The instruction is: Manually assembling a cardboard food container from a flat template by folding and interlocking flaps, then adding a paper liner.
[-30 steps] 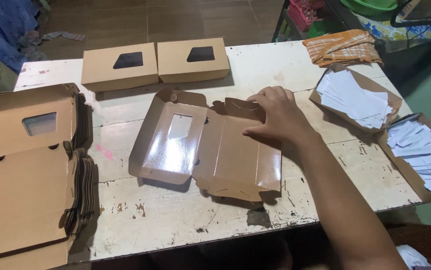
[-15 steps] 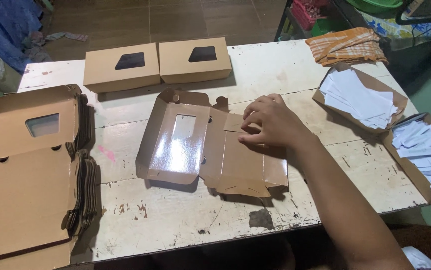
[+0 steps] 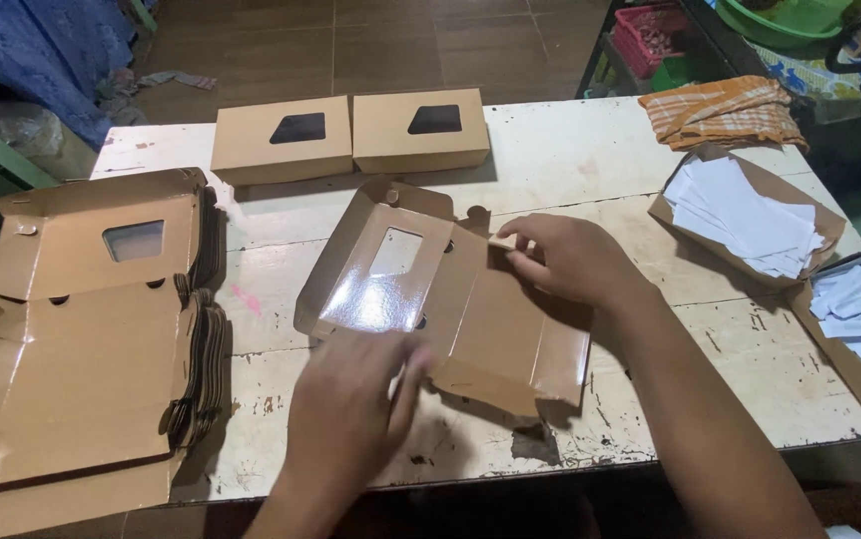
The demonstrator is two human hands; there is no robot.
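A flat cardboard box (image 3: 440, 299) with a clear window lies unfolded near the middle of the worktop (image 3: 570, 160), toward its front edge. It looks light, thin and glossy inside, likely to crease along its scored folds, so the flaps and edges seem the best hold. The right hand (image 3: 565, 262) pinches a small side flap between fingertips. The left hand (image 3: 350, 409), fingers loosely spread, rests on the box's near edge.

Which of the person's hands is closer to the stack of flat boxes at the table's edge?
The left hand. It sits just beside the stack of flat boxes, touching the half-folded box. The right hand is across that box, farther away.
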